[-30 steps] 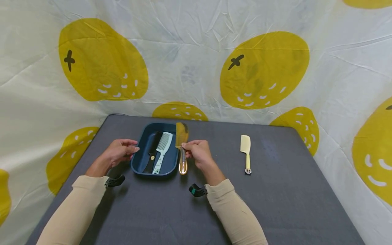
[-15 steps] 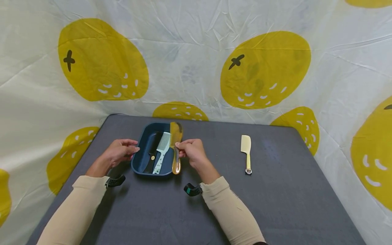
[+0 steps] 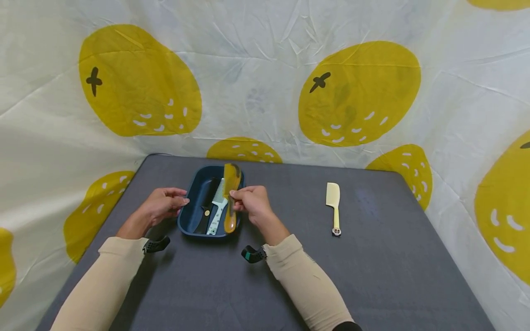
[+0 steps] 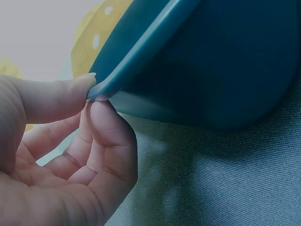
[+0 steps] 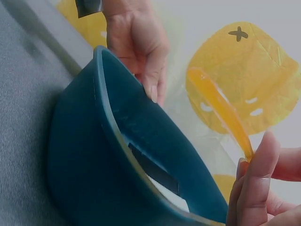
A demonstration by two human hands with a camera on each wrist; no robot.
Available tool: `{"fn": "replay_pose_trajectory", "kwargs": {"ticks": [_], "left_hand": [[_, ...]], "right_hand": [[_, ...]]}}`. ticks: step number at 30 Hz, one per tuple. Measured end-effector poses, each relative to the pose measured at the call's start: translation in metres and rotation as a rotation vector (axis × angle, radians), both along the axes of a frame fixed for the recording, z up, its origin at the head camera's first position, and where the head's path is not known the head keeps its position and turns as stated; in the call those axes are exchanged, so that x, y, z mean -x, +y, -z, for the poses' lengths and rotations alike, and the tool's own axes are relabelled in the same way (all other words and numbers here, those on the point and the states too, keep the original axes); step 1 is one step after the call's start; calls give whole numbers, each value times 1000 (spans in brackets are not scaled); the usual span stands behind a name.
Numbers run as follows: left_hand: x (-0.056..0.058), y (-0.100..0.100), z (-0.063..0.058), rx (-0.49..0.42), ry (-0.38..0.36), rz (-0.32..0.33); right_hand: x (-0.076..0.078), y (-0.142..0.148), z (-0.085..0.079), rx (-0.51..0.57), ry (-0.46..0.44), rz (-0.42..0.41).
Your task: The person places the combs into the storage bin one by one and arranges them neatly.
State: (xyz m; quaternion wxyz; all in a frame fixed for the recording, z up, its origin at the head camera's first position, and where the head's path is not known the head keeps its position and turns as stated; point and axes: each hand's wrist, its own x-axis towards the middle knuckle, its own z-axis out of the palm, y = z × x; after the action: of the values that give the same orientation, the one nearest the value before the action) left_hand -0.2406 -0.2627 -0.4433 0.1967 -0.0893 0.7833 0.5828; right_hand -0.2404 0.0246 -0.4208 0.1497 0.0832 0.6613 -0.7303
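A dark blue tray (image 3: 189,219) stands on the table, and my left hand (image 3: 163,206) pinches its left rim. The left wrist view shows thumb and forefinger on the rim (image 4: 136,49). Inside lie a black comb (image 3: 205,207) and, beside it, a pale mint comb (image 3: 216,216), partly covered in the head view. My right hand (image 3: 254,202) pinches an amber comb (image 3: 230,184) at mid-length, over the tray's right side. In the right wrist view the amber comb's handle (image 5: 221,108) is above the rim.
A cream comb (image 3: 333,202) with a small figure at its handle end lies to the right on the grey cloth-covered table (image 3: 397,257). A white curtain (image 3: 256,69) with yellow fruit prints hangs behind and at both sides.
My right hand has carried the amber comb leftward, from beside the tray's right edge to over its inside. My left hand stays on the rim, and the tray keeps its place.
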Motion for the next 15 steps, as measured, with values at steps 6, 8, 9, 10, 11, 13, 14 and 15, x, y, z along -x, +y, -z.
{"fn": "replay_pose_trajectory", "kwargs": {"ticks": [6,8,9,10,11,13,14,15], "left_hand": [[-1,2,1,2,12,-6],[-1,2,2,0,15,-8],[-1,2,2,-2,16,-9],[-1,1,2,-2,18,-5],[-2,1,3,-1,20,-5],[-2,1,3,0,21,-6],[-2,1,4,-1,20,-5],[-2,1,4,0,21,-3]], "right_hand": [[-1,-10,-1,22,-16,2],[0,-14,-1,30,-20,1],[0,-15,0,33,-19,1],[0,-17,0,34,-19,1],[0,-18,1,37,-19,0],[0,-20,2,38,-20,-3],[0,-22,2,34,-21,-4],[0,-23,3,30,-22,-5]]}}
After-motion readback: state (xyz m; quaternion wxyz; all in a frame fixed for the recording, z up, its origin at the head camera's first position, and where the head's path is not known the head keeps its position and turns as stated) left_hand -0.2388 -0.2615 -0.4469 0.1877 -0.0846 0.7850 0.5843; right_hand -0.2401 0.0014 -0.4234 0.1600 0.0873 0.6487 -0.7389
